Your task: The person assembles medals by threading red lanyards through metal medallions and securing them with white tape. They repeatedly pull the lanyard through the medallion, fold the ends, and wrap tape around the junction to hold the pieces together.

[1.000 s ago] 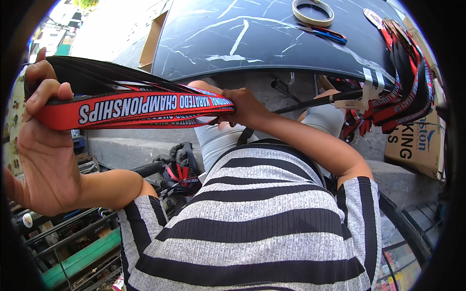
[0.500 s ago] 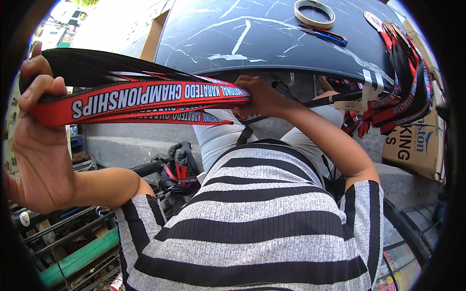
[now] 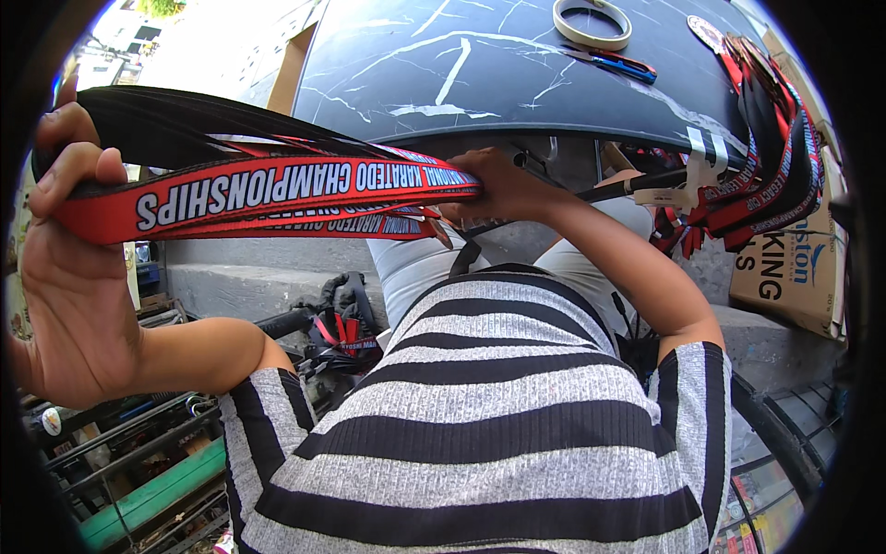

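Note:
A bundle of red and black medal ribbons (image 3: 277, 194) with white lettering stretches level between my two hands. My left hand (image 3: 81, 286), raised at the far left, has its fingers curled through the looped end. At the other end, in front of my lap, my right hand (image 3: 503, 185) is closed round the gathered ribbons; its fingertips are partly hidden. Below this hand a narrow end pokes out of the bundle, too small to identify. Black strips run along the bundle's upper side and red ones along the lower.
Ahead stands a dark marbled table (image 3: 397, 74) with a tape roll (image 3: 592, 23) and a blue-and-black cutter (image 3: 614, 65). More medal ribbons (image 3: 775, 175) hang over its right edge, above a cardboard box (image 3: 784, 277). A metal rack (image 3: 120, 462) is at lower left.
Both hands keep their hold and the bundle stays nearly in place. A narrow end now shows below my right hand. The table appears shifted slightly left in the view.

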Demonstrator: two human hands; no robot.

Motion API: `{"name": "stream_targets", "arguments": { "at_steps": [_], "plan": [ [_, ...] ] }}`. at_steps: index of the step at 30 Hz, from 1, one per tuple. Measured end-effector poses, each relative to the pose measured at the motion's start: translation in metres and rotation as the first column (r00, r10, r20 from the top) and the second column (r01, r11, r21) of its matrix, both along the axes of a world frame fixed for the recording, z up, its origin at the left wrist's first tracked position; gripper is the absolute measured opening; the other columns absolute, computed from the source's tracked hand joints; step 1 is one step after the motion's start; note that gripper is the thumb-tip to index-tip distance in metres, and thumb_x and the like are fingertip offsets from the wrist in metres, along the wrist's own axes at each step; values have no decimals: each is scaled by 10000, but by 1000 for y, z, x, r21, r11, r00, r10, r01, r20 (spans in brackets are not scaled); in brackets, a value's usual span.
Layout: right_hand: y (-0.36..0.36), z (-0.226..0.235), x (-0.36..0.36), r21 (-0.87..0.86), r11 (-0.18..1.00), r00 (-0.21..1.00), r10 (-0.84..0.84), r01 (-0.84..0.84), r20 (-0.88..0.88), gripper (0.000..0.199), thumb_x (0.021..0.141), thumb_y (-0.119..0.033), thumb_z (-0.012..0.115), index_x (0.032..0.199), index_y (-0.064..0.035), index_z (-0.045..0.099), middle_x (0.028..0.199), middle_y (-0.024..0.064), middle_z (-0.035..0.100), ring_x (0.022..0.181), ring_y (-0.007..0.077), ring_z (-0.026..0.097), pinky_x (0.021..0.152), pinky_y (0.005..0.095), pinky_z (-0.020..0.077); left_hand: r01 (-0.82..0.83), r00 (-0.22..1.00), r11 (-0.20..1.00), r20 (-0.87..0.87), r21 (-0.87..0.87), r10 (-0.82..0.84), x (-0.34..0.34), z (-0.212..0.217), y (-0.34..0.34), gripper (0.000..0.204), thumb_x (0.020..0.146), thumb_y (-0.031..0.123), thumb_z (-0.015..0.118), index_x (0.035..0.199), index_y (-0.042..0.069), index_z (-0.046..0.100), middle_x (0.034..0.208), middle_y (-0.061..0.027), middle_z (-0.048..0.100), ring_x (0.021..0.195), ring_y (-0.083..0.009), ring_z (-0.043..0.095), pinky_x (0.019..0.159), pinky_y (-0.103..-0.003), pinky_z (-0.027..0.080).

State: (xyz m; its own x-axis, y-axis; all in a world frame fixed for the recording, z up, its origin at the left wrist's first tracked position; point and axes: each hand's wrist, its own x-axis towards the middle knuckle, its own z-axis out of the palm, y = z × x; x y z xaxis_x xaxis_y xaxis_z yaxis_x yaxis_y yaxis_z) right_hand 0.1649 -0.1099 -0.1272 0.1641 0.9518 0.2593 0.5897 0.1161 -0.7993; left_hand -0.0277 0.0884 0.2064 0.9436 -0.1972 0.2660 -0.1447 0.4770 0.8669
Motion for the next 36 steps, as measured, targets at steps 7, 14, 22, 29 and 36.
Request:
{"name": "stream_targets", "arguments": {
  "at_steps": [7, 14, 22, 29, 36],
  "plan": [
    [4, -7, -6, -87, 994, 981, 42, -59, -187, 578, 682, -222, 761, 1211, -17, 657, 895, 211, 715, 833, 329, 713, 806, 391, 549, -41, 999, 999, -9, -37, 40, 1, -4, 2, 1005, 808, 358, 793, 1480, -65, 177, 1399, -170, 405, 1255, -294, 472, 1188, -566, 243],
    [9, -20, -20, 52, 998, 978, 56, -46, -201, 518, 704, -294, 816, 1113, -5, 686, 858, 176, 716, 787, 278, 705, 761, 369, 534, -42, 999, 998, -20, -38, 41, 3, -5, 1, 984, 812, 351, 793, 1470, -63, 191, 1368, -166, 424, 1266, -296, 466, 1181, -567, 263],
    [11, -20, -38, -226, 967, 941, 31, -113, -337, 603, 574, -446, 905, 976, -30, 737, 820, 139, 737, 812, 261, 715, 843, 367, 525, -266, 960, 949, -40, 172, 276, -1, -2, -15, 995, 806, 372, 787, 1473, -59, 188, 1357, -159, 435, 1282, -301, 457, 1181, -561, 274],
    [23, -30, -62, 35, 992, 989, -115, 119, -88, 570, 559, -470, 910, 952, -92, 743, 681, 65, 700, 674, 222, 668, 853, 357, 470, -365, 925, 913, -44, 181, 378, -4, 2, -19, 1027, 779, 343, 799, 1479, -59, 164, 1357, -157, 424, 1274, -297, 460, 1182, -552, 280],
    [35, -24, -80, -126, 992, 956, -8, -30, -294, 436, 666, -371, 894, 932, -75, 716, 639, 18, 686, 562, 119, 663, 682, 267, 503, -424, 898, 885, -41, 191, 439, -13, 8, -17, 1061, 752, 314, 811, 1485, -59, 140, 1357, -155, 412, 1266, -294, 464, 1183, -542, 287]
  ]
}}
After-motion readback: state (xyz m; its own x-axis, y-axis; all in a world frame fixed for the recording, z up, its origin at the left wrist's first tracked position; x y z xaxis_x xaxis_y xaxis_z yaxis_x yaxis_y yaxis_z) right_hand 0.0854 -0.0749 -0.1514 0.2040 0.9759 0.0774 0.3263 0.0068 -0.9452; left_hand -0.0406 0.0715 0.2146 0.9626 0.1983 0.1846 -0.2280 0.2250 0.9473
